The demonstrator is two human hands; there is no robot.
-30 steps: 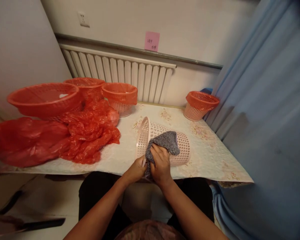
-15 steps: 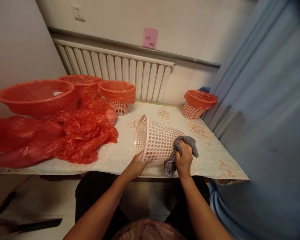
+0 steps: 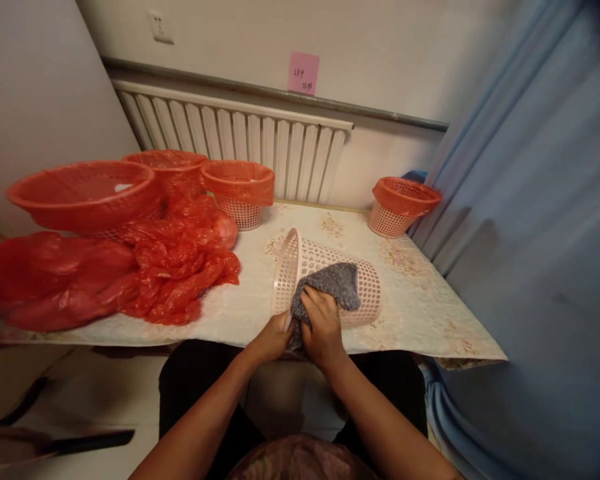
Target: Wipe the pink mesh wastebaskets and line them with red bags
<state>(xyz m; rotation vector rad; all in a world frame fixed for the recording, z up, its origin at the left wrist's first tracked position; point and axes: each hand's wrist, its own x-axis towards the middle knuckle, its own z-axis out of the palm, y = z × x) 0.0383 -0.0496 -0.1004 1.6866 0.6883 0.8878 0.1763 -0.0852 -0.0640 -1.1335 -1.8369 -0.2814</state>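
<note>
A pale pink perforated basket point(image 3: 365, 287) lies on its side at the table's near edge, its mouth turned to the left. My left hand point(image 3: 273, 339) is closed on the basket's rim at the lower left. My right hand point(image 3: 321, 325) presses a grey cloth point(image 3: 336, 283) onto the basket's side, fingers closed on the cloth close to the rim.
A heap of red plastic bags point(image 3: 145, 267) covers the table's left half. Red-lined baskets stand behind it point(image 3: 80, 193), point(image 3: 240, 190), and one point(image 3: 403, 203) at the far right. A white radiator point(image 3: 240, 137) backs the table point(image 3: 420, 313). A blue curtain point(image 3: 535, 233) hangs right.
My right hand and the grey cloth slid from the basket's bottom end back left to near its rim. The basket and my left hand stayed put.
</note>
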